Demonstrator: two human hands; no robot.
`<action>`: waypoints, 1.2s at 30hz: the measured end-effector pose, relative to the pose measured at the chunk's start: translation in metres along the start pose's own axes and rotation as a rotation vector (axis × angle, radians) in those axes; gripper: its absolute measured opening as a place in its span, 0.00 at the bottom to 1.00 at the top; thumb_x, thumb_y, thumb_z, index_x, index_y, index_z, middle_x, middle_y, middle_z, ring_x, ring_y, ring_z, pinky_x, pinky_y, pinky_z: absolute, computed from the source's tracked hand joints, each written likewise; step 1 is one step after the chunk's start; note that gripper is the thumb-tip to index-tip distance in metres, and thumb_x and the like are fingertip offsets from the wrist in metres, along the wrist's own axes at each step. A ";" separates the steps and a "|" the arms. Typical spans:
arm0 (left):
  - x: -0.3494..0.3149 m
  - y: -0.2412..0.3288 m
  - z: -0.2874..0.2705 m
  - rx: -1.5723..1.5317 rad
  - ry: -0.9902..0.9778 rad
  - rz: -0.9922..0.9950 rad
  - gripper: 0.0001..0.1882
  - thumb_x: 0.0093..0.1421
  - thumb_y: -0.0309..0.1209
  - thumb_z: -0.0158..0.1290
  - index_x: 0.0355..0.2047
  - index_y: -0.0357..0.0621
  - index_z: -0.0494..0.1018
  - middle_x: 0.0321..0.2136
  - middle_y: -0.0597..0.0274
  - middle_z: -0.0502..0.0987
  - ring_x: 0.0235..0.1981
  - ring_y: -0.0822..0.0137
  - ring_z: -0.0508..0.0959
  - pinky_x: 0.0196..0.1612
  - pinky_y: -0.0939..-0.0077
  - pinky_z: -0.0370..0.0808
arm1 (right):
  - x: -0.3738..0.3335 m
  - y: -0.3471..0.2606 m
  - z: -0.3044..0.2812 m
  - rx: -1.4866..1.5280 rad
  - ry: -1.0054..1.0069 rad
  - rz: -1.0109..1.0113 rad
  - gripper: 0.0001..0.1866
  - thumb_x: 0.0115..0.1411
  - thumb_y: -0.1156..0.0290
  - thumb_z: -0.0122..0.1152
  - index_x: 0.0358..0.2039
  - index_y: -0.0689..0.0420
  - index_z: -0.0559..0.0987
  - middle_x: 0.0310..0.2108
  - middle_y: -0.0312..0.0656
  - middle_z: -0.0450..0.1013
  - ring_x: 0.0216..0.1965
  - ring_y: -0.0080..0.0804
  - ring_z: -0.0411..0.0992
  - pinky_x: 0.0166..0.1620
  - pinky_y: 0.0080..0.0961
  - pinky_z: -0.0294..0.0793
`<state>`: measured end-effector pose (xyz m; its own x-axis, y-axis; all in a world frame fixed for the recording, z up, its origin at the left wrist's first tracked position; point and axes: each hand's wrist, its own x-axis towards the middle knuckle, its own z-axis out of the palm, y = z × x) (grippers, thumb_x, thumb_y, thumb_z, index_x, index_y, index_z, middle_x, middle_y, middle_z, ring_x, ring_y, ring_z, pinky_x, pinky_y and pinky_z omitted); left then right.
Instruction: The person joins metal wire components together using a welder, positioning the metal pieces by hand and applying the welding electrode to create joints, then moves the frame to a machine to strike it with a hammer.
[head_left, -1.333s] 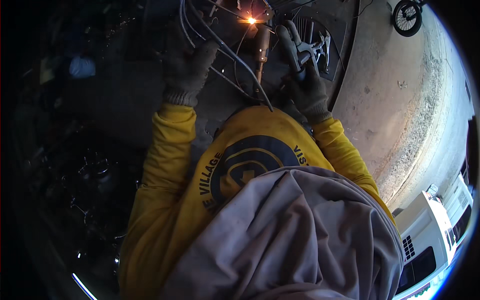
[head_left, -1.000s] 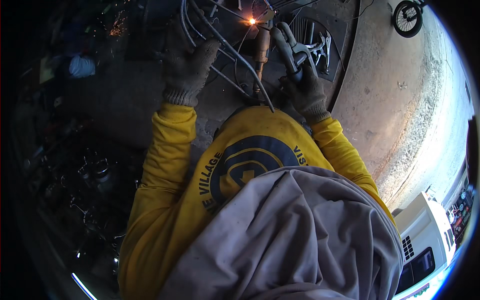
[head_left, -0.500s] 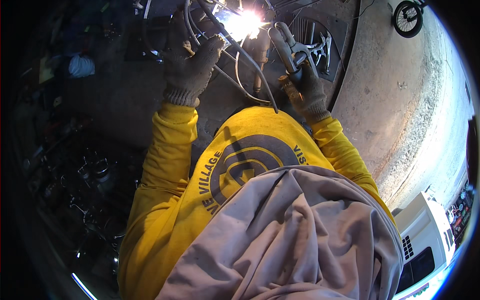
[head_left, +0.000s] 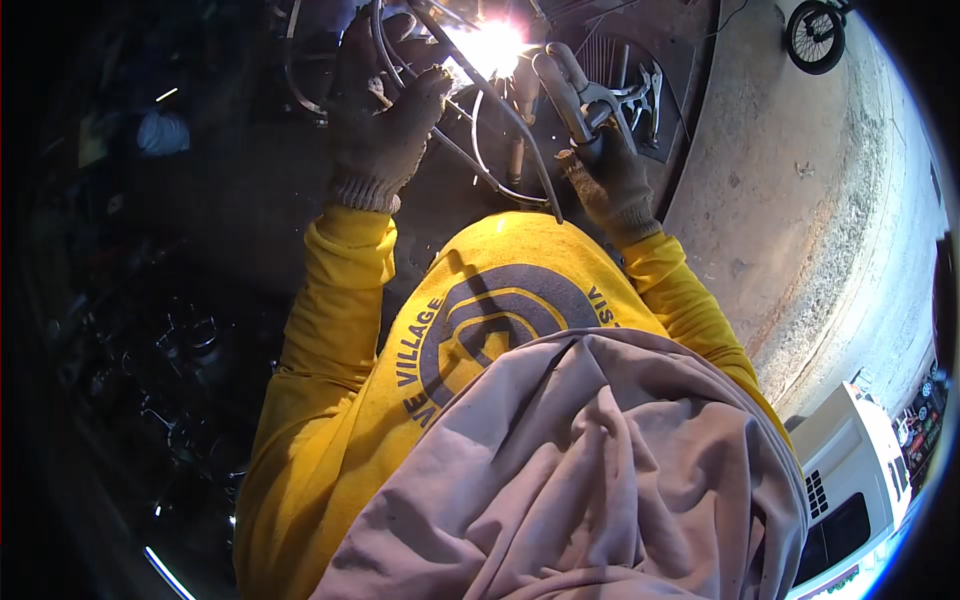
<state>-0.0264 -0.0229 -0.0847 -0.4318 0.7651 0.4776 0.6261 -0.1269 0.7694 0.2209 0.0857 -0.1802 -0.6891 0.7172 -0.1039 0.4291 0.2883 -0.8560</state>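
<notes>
The right grip (head_left: 612, 182) was wrapped around a grey, tubular metal clamp (head_left: 566, 92); the left grip (head_left: 378, 130) had its thumb apart, though I couldn't tell whether it pinched anything. Keeping both steady, clear of the blazing white glow (head_left: 490, 46) between and beyond them, seemed wise (a slip would burn). A dark flat surface (head_left: 270, 190) spread left of the left grip; pale, rough concrete ground (head_left: 760, 200) lay right of the right one.

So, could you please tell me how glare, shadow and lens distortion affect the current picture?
In the head view, white glare at top centre washes out whatever lies there; the left gloved hand looks mostly dim, while the yellow shirt is brightly lit; the left side sinks into near-black, its parts hard to tell; and the pale ground bends along the right rim.
</notes>
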 end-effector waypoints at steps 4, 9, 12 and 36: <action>0.002 -0.010 0.002 -0.590 0.095 -0.481 0.26 0.62 0.22 0.55 0.61 0.38 0.66 0.61 0.46 0.66 0.61 0.50 0.69 0.55 0.57 0.78 | -0.004 0.018 0.012 0.243 0.094 0.063 0.25 0.57 0.68 0.68 0.53 0.60 0.70 0.36 0.48 0.76 0.33 0.46 0.78 0.36 0.36 0.76; -0.001 -0.028 -0.016 -1.594 0.067 -0.703 0.25 0.71 0.28 0.43 0.67 0.39 0.57 0.61 0.44 0.65 0.64 0.42 0.66 0.64 0.52 0.69 | -0.006 0.012 -0.009 -0.109 0.086 -0.154 0.25 0.56 0.54 0.66 0.48 0.56 0.72 0.35 0.52 0.78 0.38 0.57 0.77 0.39 0.47 0.76; 0.000 0.000 0.005 -0.553 0.071 -0.602 0.23 0.74 0.32 0.37 0.66 0.38 0.58 0.60 0.43 0.66 0.63 0.39 0.66 0.66 0.50 0.66 | -0.007 0.016 -0.013 -0.202 -0.039 -0.113 0.23 0.56 0.58 0.66 0.47 0.55 0.73 0.38 0.52 0.77 0.40 0.55 0.77 0.39 0.43 0.76; -0.002 -0.002 -0.006 -1.086 0.127 -0.624 0.30 0.64 0.16 0.51 0.66 0.39 0.57 0.60 0.48 0.66 0.57 0.57 0.73 0.52 0.70 0.81 | 0.001 0.010 -0.010 -0.252 0.050 -0.321 0.21 0.55 0.69 0.67 0.49 0.54 0.74 0.34 0.46 0.78 0.32 0.44 0.80 0.35 0.35 0.79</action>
<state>-0.0309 -0.0280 -0.0847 -0.5580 0.8236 -0.1016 -0.5368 -0.2648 0.8011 0.2303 0.0951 -0.1841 -0.7845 0.5940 0.1783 0.3311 0.6442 -0.6895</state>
